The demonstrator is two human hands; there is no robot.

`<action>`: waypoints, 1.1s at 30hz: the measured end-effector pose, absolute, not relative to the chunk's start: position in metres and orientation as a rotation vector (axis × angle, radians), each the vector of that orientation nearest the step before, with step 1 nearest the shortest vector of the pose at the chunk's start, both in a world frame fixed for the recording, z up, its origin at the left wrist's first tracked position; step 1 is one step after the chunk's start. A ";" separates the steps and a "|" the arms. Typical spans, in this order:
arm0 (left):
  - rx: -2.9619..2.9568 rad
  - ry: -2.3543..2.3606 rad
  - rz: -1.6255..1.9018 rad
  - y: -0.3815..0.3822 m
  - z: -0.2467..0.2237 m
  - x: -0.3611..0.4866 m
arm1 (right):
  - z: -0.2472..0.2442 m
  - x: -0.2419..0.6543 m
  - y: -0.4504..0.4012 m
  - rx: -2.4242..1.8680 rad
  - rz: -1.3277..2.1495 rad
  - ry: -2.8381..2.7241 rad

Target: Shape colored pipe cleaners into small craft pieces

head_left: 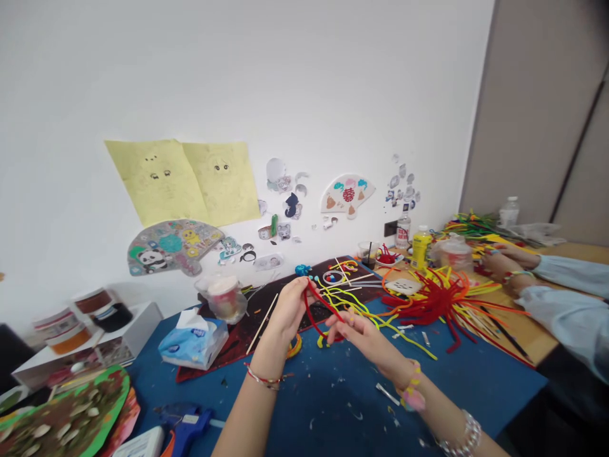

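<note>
Left hand (295, 301) and right hand (356, 331) pinch a bent red pipe cleaner (327, 302); its shaping appears unfinished; right of the right hand, loose red stems (434, 301) appear unworked.

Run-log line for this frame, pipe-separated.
left hand: holds red strand | right hand: touches red strand | surface: blue tabletop | picture left: tissue pack, blue glue gun
</note>
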State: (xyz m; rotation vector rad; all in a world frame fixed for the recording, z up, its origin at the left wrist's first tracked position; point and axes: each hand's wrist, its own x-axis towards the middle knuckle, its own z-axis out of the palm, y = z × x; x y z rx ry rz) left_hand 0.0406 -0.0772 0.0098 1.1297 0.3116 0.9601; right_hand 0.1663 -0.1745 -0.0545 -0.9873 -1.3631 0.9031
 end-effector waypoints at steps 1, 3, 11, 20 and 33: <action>1.087 0.314 0.967 -0.075 0.009 0.040 | -0.060 0.165 -0.175 -0.981 0.913 -1.346; 1.010 0.317 0.970 -0.071 0.009 0.040 | -0.069 0.163 -0.174 -0.925 0.976 -1.302; 0.873 0.387 0.965 -0.068 0.016 0.032 | -0.080 0.162 -0.167 -0.649 1.240 -0.990; 0.832 0.400 0.946 -0.069 0.015 0.036 | -0.086 0.153 -0.171 -0.582 1.455 -1.070; 0.729 0.366 1.022 -0.062 0.014 0.031 | -0.092 0.150 -0.170 -0.647 1.425 -0.889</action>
